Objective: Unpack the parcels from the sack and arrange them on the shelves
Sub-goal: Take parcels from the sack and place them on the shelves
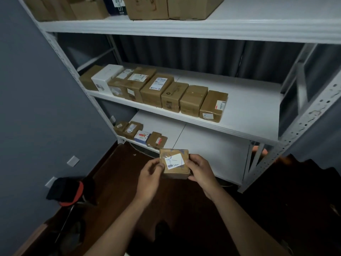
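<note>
Both hands grasp one small parcel (174, 163): left hand (150, 175) pinches its left edge, right hand (200, 170) its right. The lower shelf (212, 150) lies just beyond the grip. A loose pinch could drop it, or it could nudge the row (141, 134) there.

Both bare forearms entered from the bottom edge and converged at lower centre of frame. Left hand (150, 177) was curled, thumb and fingertips pinching the left side of a small box (174, 163). Right hand (200, 170) gripped the right side, thumb on top, fingers wrapped beneath.
</note>
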